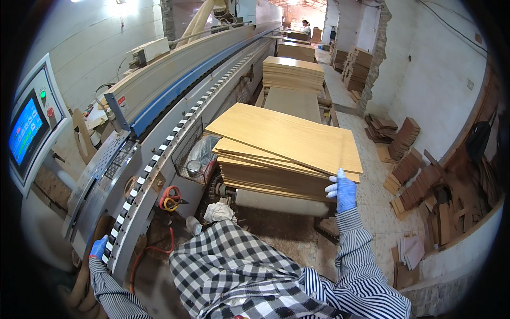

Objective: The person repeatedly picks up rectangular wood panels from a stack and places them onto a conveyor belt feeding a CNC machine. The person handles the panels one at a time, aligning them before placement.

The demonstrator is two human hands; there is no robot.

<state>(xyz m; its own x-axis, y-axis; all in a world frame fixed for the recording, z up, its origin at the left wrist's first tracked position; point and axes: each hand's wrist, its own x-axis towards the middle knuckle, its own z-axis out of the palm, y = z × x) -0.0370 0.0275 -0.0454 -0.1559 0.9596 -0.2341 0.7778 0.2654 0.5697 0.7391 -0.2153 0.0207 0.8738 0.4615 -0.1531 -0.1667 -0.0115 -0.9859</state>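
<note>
My right hand, in a blue glove with pale fingertips, grips the near right edge of the top wood-grain panel. That panel lies askew over a stack of similar panels, its left corner jutting past them. My left hand, also gloved in blue, is at the near end of the roller track on a long edge-banding machine. It touches the track's outer side; its fingers are partly hidden, so its grip is unclear.
A wire basket holding a plastic bag hangs on the machine's side, above scissors. A control screen stands at left. More panel stacks line the conveyor; brown boards lean along the right wall. Another person is far back.
</note>
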